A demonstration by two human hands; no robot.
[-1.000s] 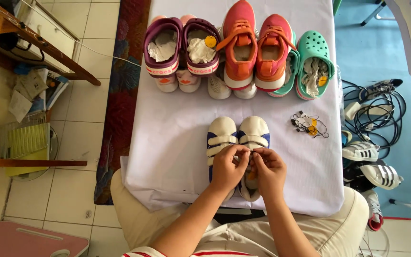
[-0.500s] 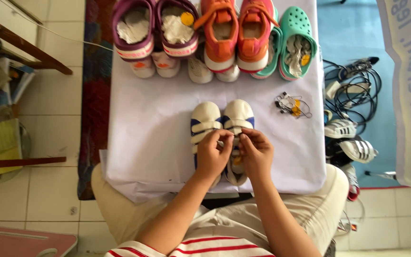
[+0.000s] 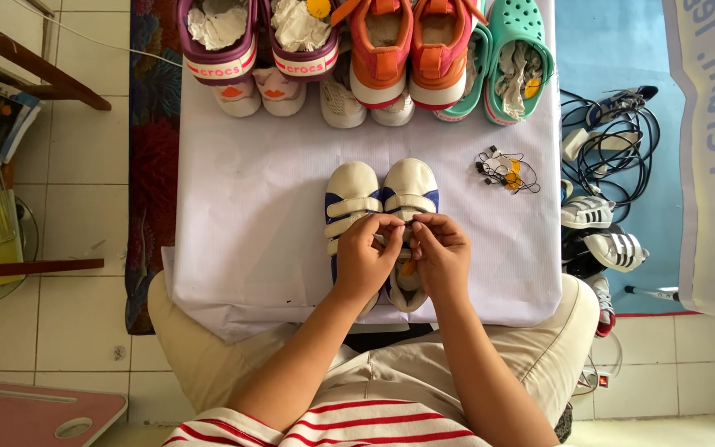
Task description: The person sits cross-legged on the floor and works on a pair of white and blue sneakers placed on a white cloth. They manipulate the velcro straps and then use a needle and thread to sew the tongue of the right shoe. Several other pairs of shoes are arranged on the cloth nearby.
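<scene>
While both hands meet over the pair of small white shoes [image 3: 382, 217], the work is happening at the strap of the shoe on the right side of the pair. These white shoes with blue side panels lie toes away from the person, near the front edge of the white cloth [image 3: 242, 223] that covers the table. The left hand [image 3: 366, 258] has its fingertips pinched together on something very small just above the straps, and the right hand [image 3: 440, 257] pinches at the same spot from the other side; I cannot tell exactly what is between the fingers, perhaps a thin string. A small orange tag [image 3: 408, 267] shows below the hands, inside the shoe.

To do this well, I think the fingers should hold close to the strap and pull gently, so the shoe does not slide on the cloth.

Beyond the white shoes, at the far edge of the cloth, stand purple clogs [image 3: 260, 40], orange sneakers [image 3: 411, 50] and mint green clogs [image 3: 516, 62]. To the right of the white shoes lies a little heap of black strings with yellow tags [image 3: 505, 170]. Further right, on the floor, lie cables [image 3: 610, 132] and black-striped sneakers [image 3: 602, 232].
</scene>
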